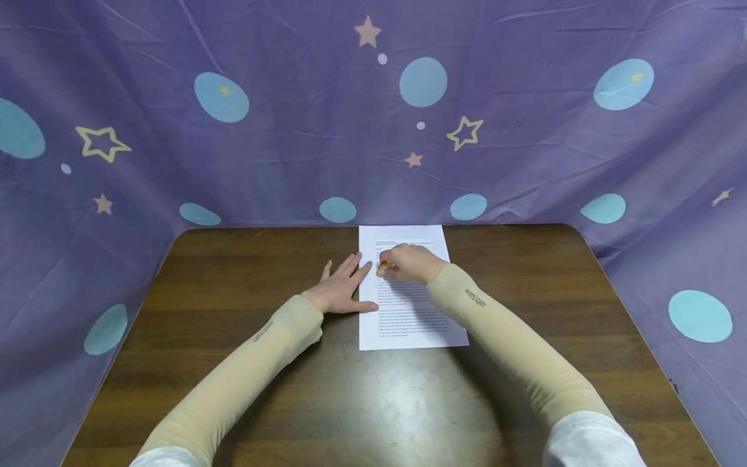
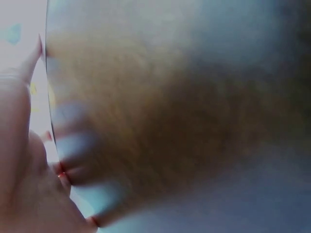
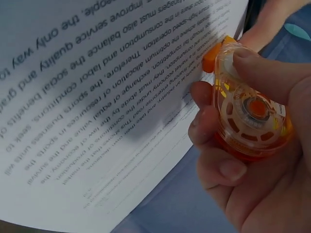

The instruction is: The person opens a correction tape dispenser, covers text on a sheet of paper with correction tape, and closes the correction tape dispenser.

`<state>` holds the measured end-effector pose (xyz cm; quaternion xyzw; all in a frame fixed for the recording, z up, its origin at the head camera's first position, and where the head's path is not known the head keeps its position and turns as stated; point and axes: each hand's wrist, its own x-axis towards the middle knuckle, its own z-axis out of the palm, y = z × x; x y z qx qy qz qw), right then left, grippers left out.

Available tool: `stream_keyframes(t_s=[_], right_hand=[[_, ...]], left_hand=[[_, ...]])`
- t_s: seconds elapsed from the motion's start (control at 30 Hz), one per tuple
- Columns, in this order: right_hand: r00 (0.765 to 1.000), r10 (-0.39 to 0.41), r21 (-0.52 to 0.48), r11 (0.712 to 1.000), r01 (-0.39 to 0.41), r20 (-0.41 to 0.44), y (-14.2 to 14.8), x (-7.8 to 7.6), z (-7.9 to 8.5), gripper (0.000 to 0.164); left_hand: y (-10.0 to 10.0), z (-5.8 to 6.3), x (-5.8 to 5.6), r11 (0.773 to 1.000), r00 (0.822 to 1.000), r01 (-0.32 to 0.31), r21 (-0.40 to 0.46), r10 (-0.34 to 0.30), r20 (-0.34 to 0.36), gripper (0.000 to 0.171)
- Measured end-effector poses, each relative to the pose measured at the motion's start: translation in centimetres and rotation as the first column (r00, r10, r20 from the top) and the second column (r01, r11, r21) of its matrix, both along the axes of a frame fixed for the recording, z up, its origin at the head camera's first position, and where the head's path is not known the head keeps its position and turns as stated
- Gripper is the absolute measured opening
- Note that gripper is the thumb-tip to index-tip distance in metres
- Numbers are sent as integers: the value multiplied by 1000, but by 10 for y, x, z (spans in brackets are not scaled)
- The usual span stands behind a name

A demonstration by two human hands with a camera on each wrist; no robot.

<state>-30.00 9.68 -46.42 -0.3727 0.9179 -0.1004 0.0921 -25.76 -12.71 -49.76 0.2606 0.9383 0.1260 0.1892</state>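
A printed sheet of paper (image 1: pixel 414 324) lies on the wooden table, its far edge near the curtain. My left hand (image 1: pixel 338 290) lies along the sheet's left margin with fingers spread, the fingertips and thumb touching the paper. Over the upper left part of the text, my right hand (image 1: pixel 414 261) grips a correction tape dispenser (image 3: pixel 252 114), clear and orange with a round reel inside. In the right wrist view, the thumb presses one side and curled fingers hold the other, the orange tip towards the print. The left wrist view is mostly a dark blur beside the left hand (image 2: pixel 29 179).
The brown wooden table (image 1: pixel 233 272) extends around the sheet on both sides and towards me. A purple curtain (image 1: pixel 303 130) with stars and blue dots hangs behind and beside it. Beige sleeves (image 1: pixel 502 337) cover both forearms.
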Motion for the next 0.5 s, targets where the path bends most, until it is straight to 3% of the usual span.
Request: stream_keyframes(t_s=[0.27, 0.5], right_hand=[[999, 7, 48, 999, -5, -35, -7, 1, 7, 9], [999, -5, 92, 996, 8, -35, -6, 4, 7, 12]], left_hand=[[1, 5, -2, 1000, 1000, -7, -17, 7, -8, 104], [4, 2, -2, 999, 1000, -7, -35, 7, 1, 106]])
